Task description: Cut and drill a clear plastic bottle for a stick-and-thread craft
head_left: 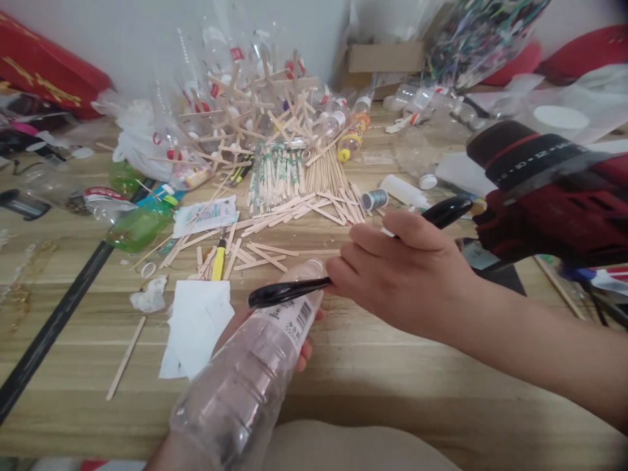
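Observation:
A clear, empty plastic bottle (245, 373) with a white label lies slanted across the near middle, its neck pointing away. Wrapped around it from behind is my left hand (304, 350), its fingertips showing at the bottle's right side. My right hand (402, 261) is closed around a black-handled tool (289, 291), which looks like scissors. One black loop lies over the bottle near the label and another sticks out past the hand at upper right. The tool's blades cannot be made out.
Wooden sticks (267, 258), a yellow cutter (218, 260), white paper (193, 327) and a green bottle (140, 229) lie on the wooden table (363, 366). Many bottles stand at the back. A red and black drill (554, 196) looms at right. A black bar (63, 307) crosses the left.

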